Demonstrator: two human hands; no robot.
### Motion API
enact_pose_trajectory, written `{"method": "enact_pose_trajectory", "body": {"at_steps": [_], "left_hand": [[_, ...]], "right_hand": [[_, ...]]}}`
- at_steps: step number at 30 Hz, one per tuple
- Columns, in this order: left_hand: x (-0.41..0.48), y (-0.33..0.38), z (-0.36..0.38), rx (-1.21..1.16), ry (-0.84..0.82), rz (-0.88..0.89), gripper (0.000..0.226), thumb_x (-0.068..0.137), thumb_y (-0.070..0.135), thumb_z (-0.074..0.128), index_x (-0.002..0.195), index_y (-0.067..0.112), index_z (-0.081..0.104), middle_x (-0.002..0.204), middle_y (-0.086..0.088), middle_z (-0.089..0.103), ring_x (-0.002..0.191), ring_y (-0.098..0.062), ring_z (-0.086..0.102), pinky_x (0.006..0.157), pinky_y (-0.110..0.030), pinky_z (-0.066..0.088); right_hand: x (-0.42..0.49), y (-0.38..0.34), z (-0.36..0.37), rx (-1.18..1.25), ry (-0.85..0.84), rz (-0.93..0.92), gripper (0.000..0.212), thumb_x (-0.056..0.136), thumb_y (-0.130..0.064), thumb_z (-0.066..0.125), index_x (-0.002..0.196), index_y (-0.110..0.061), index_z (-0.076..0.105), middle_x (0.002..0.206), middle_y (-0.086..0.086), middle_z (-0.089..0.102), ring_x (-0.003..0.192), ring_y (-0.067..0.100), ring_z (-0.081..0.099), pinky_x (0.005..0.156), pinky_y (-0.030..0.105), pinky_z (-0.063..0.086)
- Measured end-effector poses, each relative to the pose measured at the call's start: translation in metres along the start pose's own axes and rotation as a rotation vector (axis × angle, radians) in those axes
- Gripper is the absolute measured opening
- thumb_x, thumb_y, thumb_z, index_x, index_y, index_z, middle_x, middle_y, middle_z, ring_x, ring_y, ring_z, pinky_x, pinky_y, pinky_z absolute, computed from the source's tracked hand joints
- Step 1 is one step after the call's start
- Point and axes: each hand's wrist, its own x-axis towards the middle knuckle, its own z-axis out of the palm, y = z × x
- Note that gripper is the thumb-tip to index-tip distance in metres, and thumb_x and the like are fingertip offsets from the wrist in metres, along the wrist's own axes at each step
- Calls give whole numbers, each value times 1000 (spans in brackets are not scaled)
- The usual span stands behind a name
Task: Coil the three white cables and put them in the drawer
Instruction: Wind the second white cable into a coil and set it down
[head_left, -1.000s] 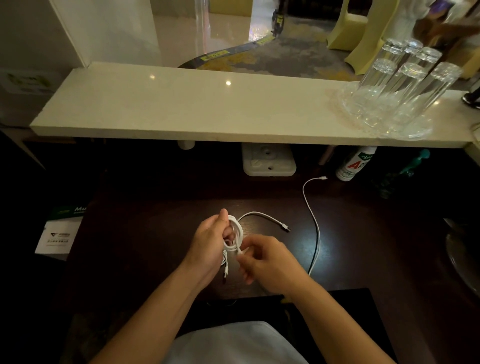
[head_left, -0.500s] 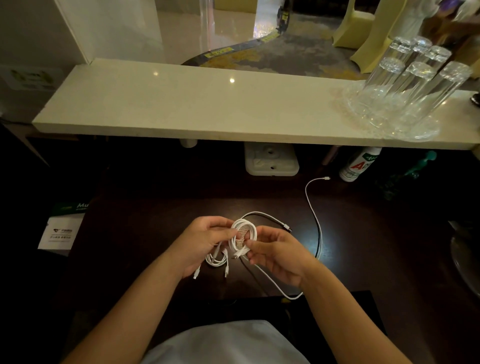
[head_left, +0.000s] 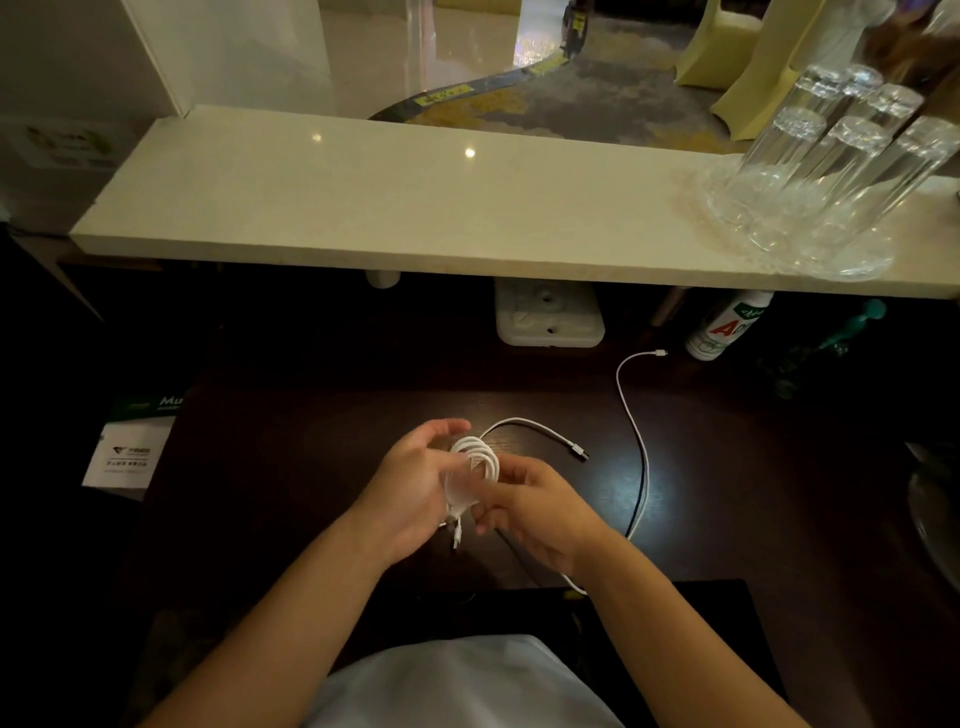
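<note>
Over the dark wooden desk (head_left: 270, 467) both hands hold a small coil of white cable (head_left: 475, 465). My left hand (head_left: 415, 483) wraps round the coil's left side, with its fingertips raised above the loops. My right hand (head_left: 535, 506) pinches the coil from the right. One loose end of this cable (head_left: 550, 434) arcs to the right and ends in a plug on the desk. A connector (head_left: 457, 535) dangles below the coil. A second white cable (head_left: 641, 452) lies uncoiled on the desk to the right. No drawer is in view.
A pale stone shelf (head_left: 415, 208) overhangs the desk's far side, with several upturned glasses (head_left: 831, 171) on a glass tray at its right end. Beneath it sit a white socket box (head_left: 548, 314), a white bottle (head_left: 727, 325) and a teal item (head_left: 852, 325). A leaflet (head_left: 130, 452) lies at left.
The coil has gained loops and sits upright between both hands. My left hand has shifted round the coil's left side, and my right hand has moved from beneath it to its right.
</note>
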Motion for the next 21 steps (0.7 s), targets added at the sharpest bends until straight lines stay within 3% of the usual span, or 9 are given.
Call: {"method": "enact_pose_trajectory", "body": {"at_steps": [3, 5, 9, 13, 15, 18, 21], "left_hand": [[-8, 4, -3, 243, -164, 48, 38, 89, -14, 47, 120, 5, 56, 93, -15, 60, 79, -25, 57, 68, -34, 49], [-11, 7, -3, 241, -239, 39, 37, 91, -15, 44, 121, 2, 55, 89, -12, 60, 69, -16, 59, 67, -31, 51], [-8, 12, -3, -152, -187, 42, 43, 86, -18, 42, 120, 4, 56, 89, -11, 52, 51, -11, 43, 64, -36, 50], [-5, 9, 1, -445, -109, 55, 38, 84, -14, 40, 106, 12, 57, 77, -2, 52, 46, -9, 38, 62, -39, 50], [-4, 6, -2, -378, -115, 71, 38, 85, -13, 40, 108, 11, 58, 81, -3, 54, 50, -11, 40, 64, -39, 48], [-6, 9, -8, -35, -173, 79, 40, 86, -16, 39, 115, 4, 57, 93, -10, 53, 52, -11, 44, 67, -36, 47], [-8, 15, -9, 41, -231, 45, 42, 86, -17, 41, 121, 2, 54, 103, -17, 50, 51, -18, 52, 65, -43, 52]], "right_hand": [[-4, -8, -1, 135, -56, 21, 21, 99, -16, 54, 99, -2, 69, 84, 9, 68, 67, 14, 61, 57, 23, 53], [-6, -14, -4, 137, -93, 20, 21, 97, -18, 55, 92, -7, 72, 83, 8, 68, 69, 15, 61, 56, 22, 52], [-12, -18, -7, 228, -263, 53, 23, 95, -24, 56, 79, -14, 68, 87, 3, 66, 75, 14, 61, 66, 28, 47], [-10, -14, 0, 236, -240, 106, 35, 96, -46, 51, 77, -18, 61, 88, 0, 63, 75, 12, 58, 69, 31, 45], [-7, -16, 2, 171, -206, 115, 44, 97, -51, 45, 73, -18, 60, 82, -1, 59, 72, 11, 53, 66, 29, 42], [-5, -22, -1, 59, -192, 103, 46, 101, -41, 43, 67, -21, 66, 77, -2, 54, 70, 11, 46, 62, 26, 36], [-3, -26, -5, -86, -264, 138, 49, 105, -30, 40, 68, -26, 72, 77, -2, 52, 66, 10, 40, 61, 24, 32]]}}
